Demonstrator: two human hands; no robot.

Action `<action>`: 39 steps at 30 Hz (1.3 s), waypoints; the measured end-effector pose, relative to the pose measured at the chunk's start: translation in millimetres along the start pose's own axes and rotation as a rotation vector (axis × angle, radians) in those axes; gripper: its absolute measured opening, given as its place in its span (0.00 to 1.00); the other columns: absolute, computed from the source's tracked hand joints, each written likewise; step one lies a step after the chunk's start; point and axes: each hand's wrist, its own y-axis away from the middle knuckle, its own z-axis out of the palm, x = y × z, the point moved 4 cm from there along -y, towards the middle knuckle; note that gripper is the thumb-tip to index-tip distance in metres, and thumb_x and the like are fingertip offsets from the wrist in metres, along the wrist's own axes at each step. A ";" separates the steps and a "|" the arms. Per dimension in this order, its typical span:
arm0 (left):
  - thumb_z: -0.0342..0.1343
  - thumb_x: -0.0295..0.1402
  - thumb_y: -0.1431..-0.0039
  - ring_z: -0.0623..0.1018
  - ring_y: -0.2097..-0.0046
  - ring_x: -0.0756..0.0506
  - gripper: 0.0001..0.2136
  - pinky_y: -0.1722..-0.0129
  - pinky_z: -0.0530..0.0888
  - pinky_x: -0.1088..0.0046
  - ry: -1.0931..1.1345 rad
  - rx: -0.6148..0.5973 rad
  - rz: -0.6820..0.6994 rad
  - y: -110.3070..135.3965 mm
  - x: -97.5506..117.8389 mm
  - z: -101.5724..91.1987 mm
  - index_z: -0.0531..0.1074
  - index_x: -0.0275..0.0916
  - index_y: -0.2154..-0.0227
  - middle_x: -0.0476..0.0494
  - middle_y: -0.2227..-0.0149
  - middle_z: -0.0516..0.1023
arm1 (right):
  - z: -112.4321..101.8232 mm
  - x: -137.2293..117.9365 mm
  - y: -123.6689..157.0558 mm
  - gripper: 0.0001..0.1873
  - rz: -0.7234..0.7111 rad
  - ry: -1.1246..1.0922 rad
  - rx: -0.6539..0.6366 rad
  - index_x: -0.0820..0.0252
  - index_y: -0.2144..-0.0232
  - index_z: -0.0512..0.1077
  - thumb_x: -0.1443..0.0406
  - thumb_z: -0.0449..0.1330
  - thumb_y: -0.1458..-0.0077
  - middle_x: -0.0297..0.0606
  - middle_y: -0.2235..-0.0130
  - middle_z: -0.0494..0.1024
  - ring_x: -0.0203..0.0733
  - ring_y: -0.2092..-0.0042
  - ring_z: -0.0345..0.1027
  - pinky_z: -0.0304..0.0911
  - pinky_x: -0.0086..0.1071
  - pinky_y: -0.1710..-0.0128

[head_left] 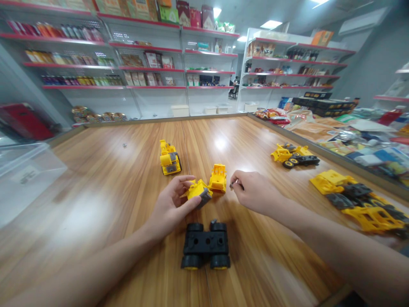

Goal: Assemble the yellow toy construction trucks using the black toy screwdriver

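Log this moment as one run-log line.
left hand: holds yellow toy part | right hand: pinches small dark piece | black wheeled chassis: on table, nearest camera | yellow cab piece: between hands

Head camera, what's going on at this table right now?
A person's left hand holds a yellow toy part, while the right hand pinches a small dark piece beside it. A black wheeled chassis lies on the wooden table between the arms. Other yellow toy vehicles sit farther back and to the right.
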 end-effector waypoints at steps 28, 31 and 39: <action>0.50 0.41 0.37 0.78 0.57 0.43 0.19 0.57 0.75 0.70 -0.121 -0.090 -0.143 -1.3 -12.2 2.2 0.73 0.38 0.48 0.43 0.55 0.79 | 30.1 -13.0 8.3 0.06 -0.257 -0.067 -0.287 0.59 0.65 0.75 0.66 0.59 0.46 0.37 0.65 0.80 0.40 0.64 0.71 0.57 0.29 0.67; 0.50 0.41 0.37 0.78 0.53 0.42 0.18 0.52 0.73 0.68 -0.125 -0.097 -0.132 -1.3 -10.5 2.3 0.73 0.39 0.48 0.43 0.54 0.79 | 30.4 -15.5 9.1 0.05 -0.249 -0.054 -0.275 0.60 0.68 0.75 0.66 0.59 0.46 0.37 0.66 0.79 0.40 0.66 0.70 0.55 0.29 0.70; 0.50 0.41 0.36 0.78 0.58 0.44 0.19 0.63 0.76 0.72 -0.141 -0.116 -0.166 -0.2 -10.0 3.7 0.71 0.40 0.47 0.42 0.54 0.78 | 29.9 -18.1 8.2 0.11 -0.251 -0.109 -0.239 0.59 0.63 0.75 0.70 0.57 0.48 0.40 0.61 0.79 0.42 0.60 0.71 0.59 0.31 0.63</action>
